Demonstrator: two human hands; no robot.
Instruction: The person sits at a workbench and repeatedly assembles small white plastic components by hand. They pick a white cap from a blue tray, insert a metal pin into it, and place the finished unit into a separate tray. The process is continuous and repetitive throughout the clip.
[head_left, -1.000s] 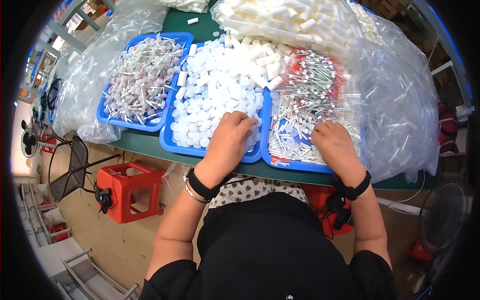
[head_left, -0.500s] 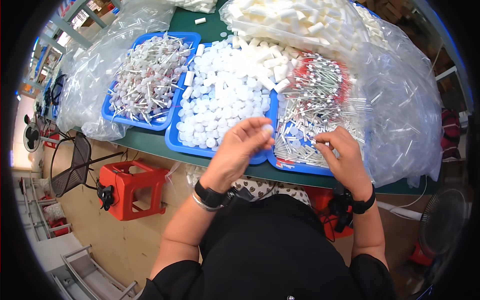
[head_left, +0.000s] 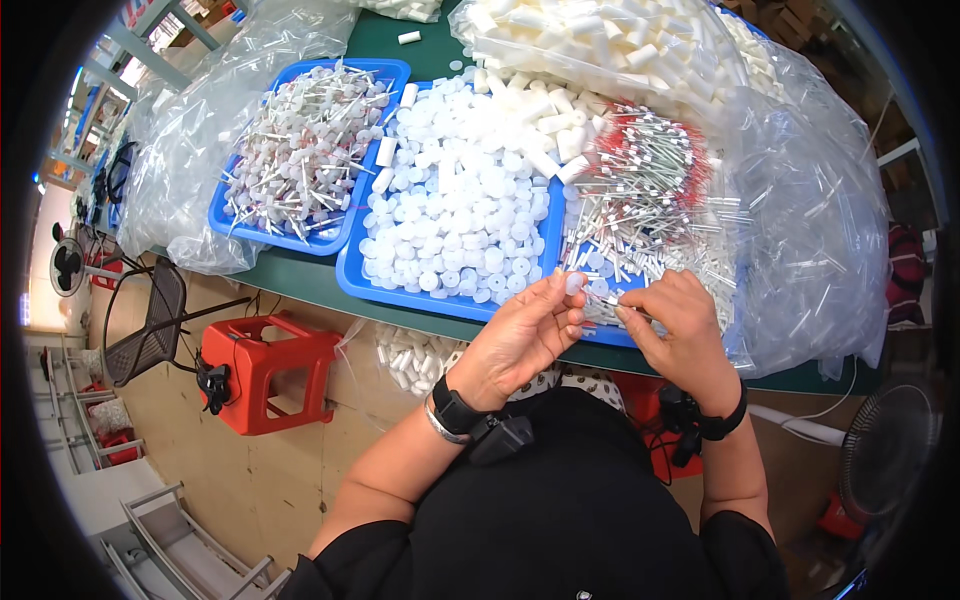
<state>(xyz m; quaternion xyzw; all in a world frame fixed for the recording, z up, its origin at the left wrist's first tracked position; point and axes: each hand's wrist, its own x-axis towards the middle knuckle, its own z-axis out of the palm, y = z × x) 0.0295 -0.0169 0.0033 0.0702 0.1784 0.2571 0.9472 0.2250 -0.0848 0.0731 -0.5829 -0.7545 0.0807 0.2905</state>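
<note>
I am pinching a disc (head_left: 575, 283) with the left hand (head_left: 530, 335) and a pin (head_left: 604, 298) with the right hand (head_left: 677, 320), apparently joining them, which is calling for alignment.

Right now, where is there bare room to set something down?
Far side: green table shows between the left clear bag and bagged white cylinders, around a loose cylinder. Near side: a narrow strip before the left tray and middle tray. All trays hold heaped parts; the left hand and right hand crowd the right tray.

Matt plastic discs (head_left: 440, 235), smooth plastic tray (head_left: 428, 302), glossy plastic bag (head_left: 810, 220)
</note>
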